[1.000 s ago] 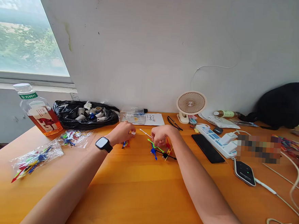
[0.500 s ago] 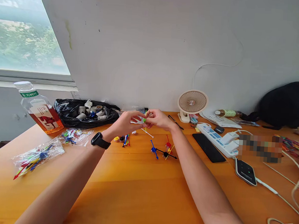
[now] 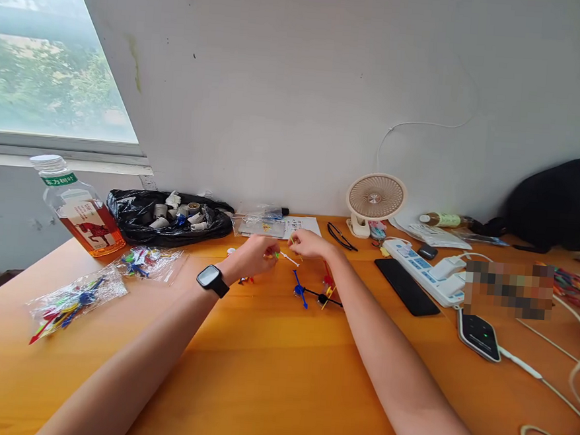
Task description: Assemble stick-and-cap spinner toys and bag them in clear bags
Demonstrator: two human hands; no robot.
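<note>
Both my hands hover low over the orange table (image 3: 269, 375) near its far middle. My left hand (image 3: 252, 256), with a black watch on its wrist, pinches a small green and white plastic piece at its fingertips. My right hand (image 3: 308, 244) is closed on a thin stick just to the right of it. Below them lie loose coloured plastic sticks: a blue one (image 3: 299, 291), a black one (image 3: 324, 299) and a red one (image 3: 326, 274). More small pieces (image 3: 244, 280) lie under my left hand.
Two clear bags of coloured sticks (image 3: 76, 297) lie at left beside a tea bottle (image 3: 78, 209) and a black bag of small parts (image 3: 170, 219). A small fan (image 3: 374, 200), glasses, a phone (image 3: 405, 286), a power strip (image 3: 428, 270) and cables occupy the right.
My hands rose from the table with a green piece held between them, then dropped back down toward the loose sticks and drew slightly apart.
</note>
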